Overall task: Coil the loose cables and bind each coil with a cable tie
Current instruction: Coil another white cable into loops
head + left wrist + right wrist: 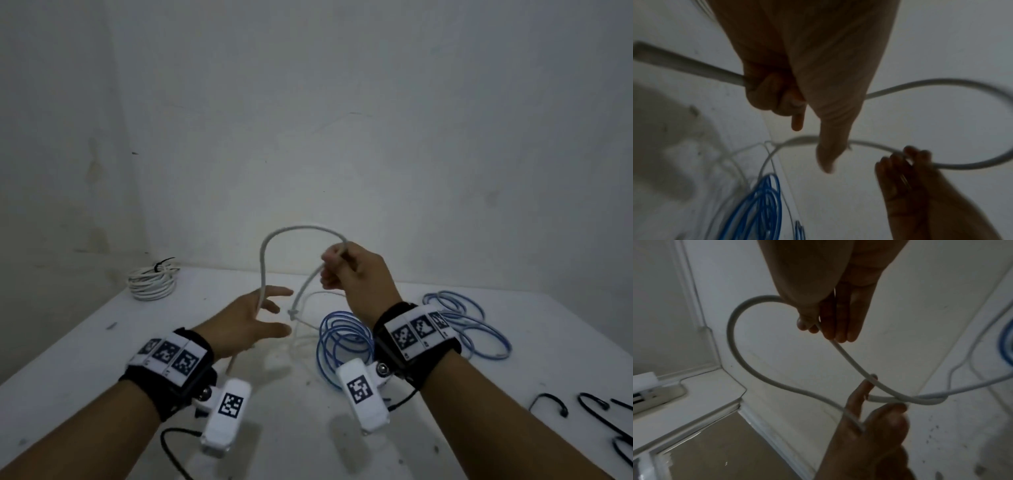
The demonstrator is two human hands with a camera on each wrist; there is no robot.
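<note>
A loose white cable (294, 229) arcs above the table between both hands. My left hand (250, 318) is low at the centre with index finger and thumb spread. In the left wrist view its lower fingers (768, 97) curl round the cable (941, 80). My right hand (337, 270) is higher and pinches the cable near the top of the arc, as the right wrist view shows (830, 321). From there the cable (731, 331) drops to a knot (293, 313) and trails onto the table. A white coil (150, 282) bound with a black tie (161, 265) lies back left.
A blue cable (342, 339) lies in loose loops under my right wrist, and a second blue one (472, 318) lies further right. Black cable ties (548, 404) are at the front right edge. The white table (85, 342) meets the wall at the back.
</note>
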